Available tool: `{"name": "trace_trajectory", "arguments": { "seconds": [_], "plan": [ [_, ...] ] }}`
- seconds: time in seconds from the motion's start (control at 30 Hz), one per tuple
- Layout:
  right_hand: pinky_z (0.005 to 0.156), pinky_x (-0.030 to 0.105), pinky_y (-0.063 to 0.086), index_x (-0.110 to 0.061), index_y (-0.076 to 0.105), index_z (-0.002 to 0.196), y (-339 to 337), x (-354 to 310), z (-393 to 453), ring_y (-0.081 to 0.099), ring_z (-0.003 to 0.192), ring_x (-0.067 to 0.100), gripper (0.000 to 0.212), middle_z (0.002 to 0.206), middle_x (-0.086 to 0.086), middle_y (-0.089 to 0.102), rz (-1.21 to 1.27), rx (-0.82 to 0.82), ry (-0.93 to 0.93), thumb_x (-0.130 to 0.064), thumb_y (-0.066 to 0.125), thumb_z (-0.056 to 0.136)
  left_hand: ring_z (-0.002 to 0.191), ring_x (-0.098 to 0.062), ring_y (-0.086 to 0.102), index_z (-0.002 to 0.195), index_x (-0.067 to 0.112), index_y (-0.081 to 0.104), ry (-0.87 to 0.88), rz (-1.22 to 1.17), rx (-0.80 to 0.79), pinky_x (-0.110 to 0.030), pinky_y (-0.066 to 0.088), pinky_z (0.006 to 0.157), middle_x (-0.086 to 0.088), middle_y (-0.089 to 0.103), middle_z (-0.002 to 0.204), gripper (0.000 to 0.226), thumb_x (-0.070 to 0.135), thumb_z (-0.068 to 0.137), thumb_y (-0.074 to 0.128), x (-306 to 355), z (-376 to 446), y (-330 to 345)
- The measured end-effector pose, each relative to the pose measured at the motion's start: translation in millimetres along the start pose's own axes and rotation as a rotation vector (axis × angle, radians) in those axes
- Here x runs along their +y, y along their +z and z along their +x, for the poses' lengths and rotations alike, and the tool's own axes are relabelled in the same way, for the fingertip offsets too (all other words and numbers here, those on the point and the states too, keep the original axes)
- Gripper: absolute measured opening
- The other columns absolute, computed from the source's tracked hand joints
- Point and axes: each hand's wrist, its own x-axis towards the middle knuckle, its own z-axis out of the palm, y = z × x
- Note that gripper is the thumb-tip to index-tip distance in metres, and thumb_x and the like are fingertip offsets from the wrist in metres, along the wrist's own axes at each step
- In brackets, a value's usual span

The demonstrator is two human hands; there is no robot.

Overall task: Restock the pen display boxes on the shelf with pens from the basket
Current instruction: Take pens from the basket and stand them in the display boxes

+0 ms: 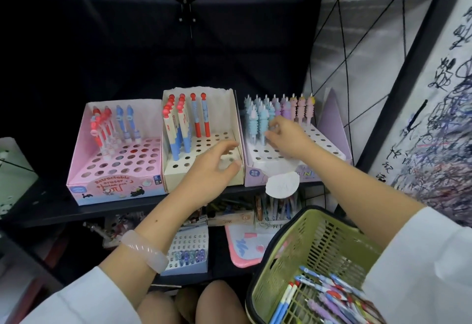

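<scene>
1. So here's where we are: three display boxes sit side by side on the shelf (122,211). There's the pink box (84,170), the cream box (236,121) in the middle, and the lilac box (332,129) on the right. All three have plenty of empty holes near the front.
2. Our right hand (286,135) is at the light blue pens (259,119) in the lilac box, fingers pinched together around one of them, seemingly seating it. It's a bit blurry, so we can't swear how firm the grip is.
3. Our left hand (217,162) hovers over the front of the cream box, fingers loosely spread, holding nothing we can see.
4. The green basket (306,242) sits at lower right on our lap with the loose pens (329,290) still in it, blue, purple and red mixed up.
5. Tip for this step: keep the pen upright and push straight down into the hole next to its colour-mates, so the neighbours don't tip.
6. The left hand could steady the box front while we press.
</scene>
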Motion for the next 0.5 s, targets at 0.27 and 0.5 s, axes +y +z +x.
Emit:
{"name": "trace_trajectory", "arguments": {
  "seconds": [0.27,0.5],
  "plan": [
    [0.074,0.022,0.055,-0.025,0.055,0.108,-34.5,26.5,-116.5,0.066,0.080,0.009,0.017,0.090,-0.007,0.065,0.262,-0.105,-0.097,-0.015,0.049,0.095,0.115,0.005,0.041,0.133,0.021,0.045,0.103,-0.082,-0.283,-0.005,0.030,0.087,0.010,0.050,0.130,0.039,0.024,0.094,0.051,20.9,-37.0,86.7],
    [0.086,0.023,0.046,-0.012,0.058,0.117,21.9,141.0,-215.7,0.060,0.098,0.013,0.025,0.112,0.004,0.065,-0.147,-0.426,0.190,-0.019,0.053,0.094,0.129,-0.012,0.041,0.135,0.018,0.042,-0.038,0.005,-0.575,-0.020,0.032,0.099,0.000,0.046,0.141,0.040,0.027,0.096,0.049,-12.4,-65.3,170.3]
  ]
}}
